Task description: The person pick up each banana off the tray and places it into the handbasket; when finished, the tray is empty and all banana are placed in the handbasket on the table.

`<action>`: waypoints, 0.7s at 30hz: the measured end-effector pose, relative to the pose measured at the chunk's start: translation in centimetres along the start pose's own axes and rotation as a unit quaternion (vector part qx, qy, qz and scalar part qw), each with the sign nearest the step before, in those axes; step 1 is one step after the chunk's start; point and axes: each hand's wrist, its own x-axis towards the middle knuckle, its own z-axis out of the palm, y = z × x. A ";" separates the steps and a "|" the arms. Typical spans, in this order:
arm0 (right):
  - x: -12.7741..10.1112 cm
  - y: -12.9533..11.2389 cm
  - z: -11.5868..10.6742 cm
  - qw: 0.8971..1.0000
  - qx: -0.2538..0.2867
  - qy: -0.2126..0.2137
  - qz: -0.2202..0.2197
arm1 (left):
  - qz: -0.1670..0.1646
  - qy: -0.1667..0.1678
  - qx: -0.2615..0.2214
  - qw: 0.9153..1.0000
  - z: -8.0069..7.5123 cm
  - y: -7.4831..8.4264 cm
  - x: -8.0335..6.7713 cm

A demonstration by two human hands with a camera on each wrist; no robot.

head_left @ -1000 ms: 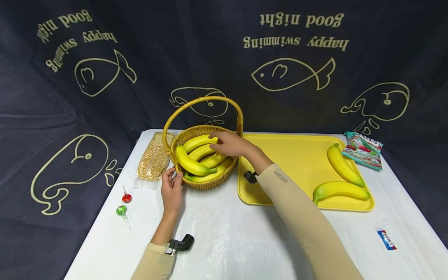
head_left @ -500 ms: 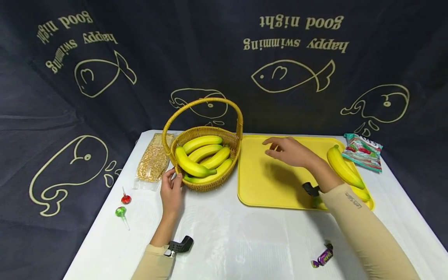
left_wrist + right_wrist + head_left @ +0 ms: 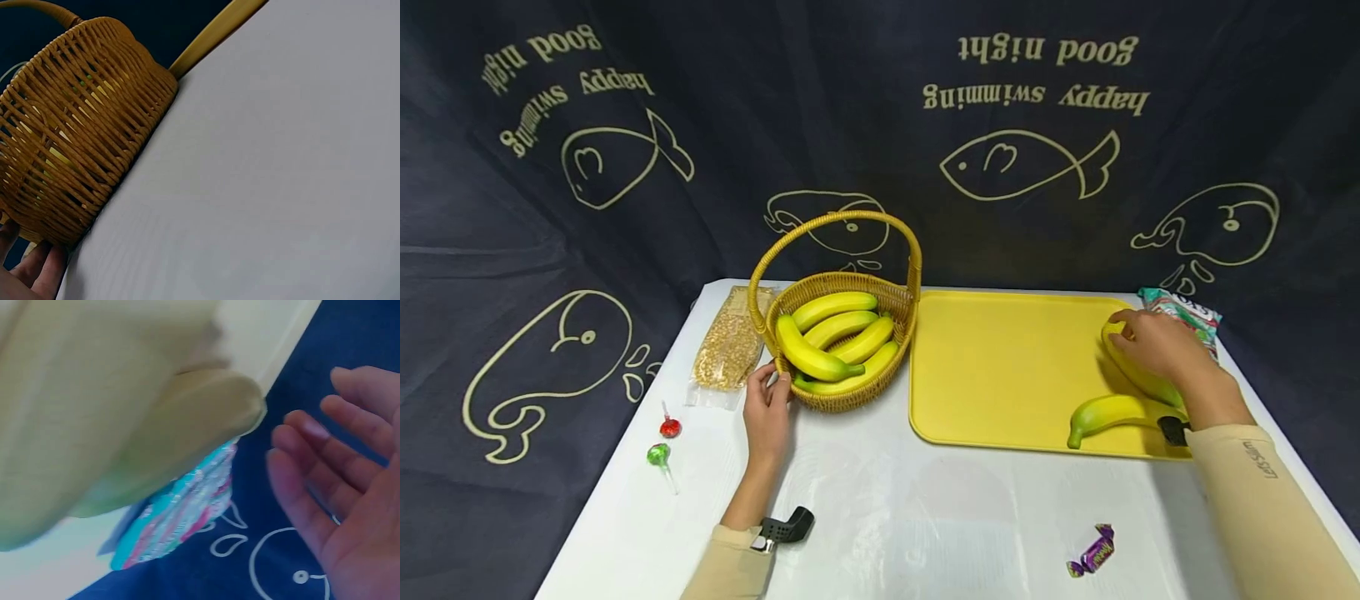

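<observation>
My left hand (image 3: 767, 421) grips the front-left rim of a woven wicker basket (image 3: 842, 403), thumb and fingers on its edge. Several bananas (image 3: 808, 357) lie inside the basket, and some yellow shows through the weave (image 3: 94, 125) in the left wrist view. Over the right end of a yellow tray (image 3: 1000, 367), my right hand (image 3: 1157, 343) hovers above a banana (image 3: 1153, 386), partly covering it. Relaxed and spread, the fingers of the right hand (image 3: 350, 481) hold nothing in the right wrist view. A second banana (image 3: 1108, 411) lies in front on the tray.
A teal snack bag (image 3: 1187, 315) sits behind the right hand. Left of the basket is a bag of yellow grains (image 3: 727, 350), with a red lollipop (image 3: 670, 427) and a green lollipop (image 3: 658, 455) nearer. A purple wrapped candy (image 3: 1097, 552) lies near the front.
My right hand has swept from over the basket rightward across the tray to the banana at its right end. The left hand stays on the basket; the purple candy came out from under the sleeve.
</observation>
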 end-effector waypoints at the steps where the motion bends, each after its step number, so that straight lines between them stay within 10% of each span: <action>1: -0.1 0.3 0.3 1.000 0.003 -0.006 0.000 | 0.000 0.003 0.000 1.000 0.0 0.0 0.0; 21: -0.9 1.7 2.9 0.989 0.097 -0.057 0.093 | -0.014 -0.014 -0.003 1.000 -0.1 3.4 -1.1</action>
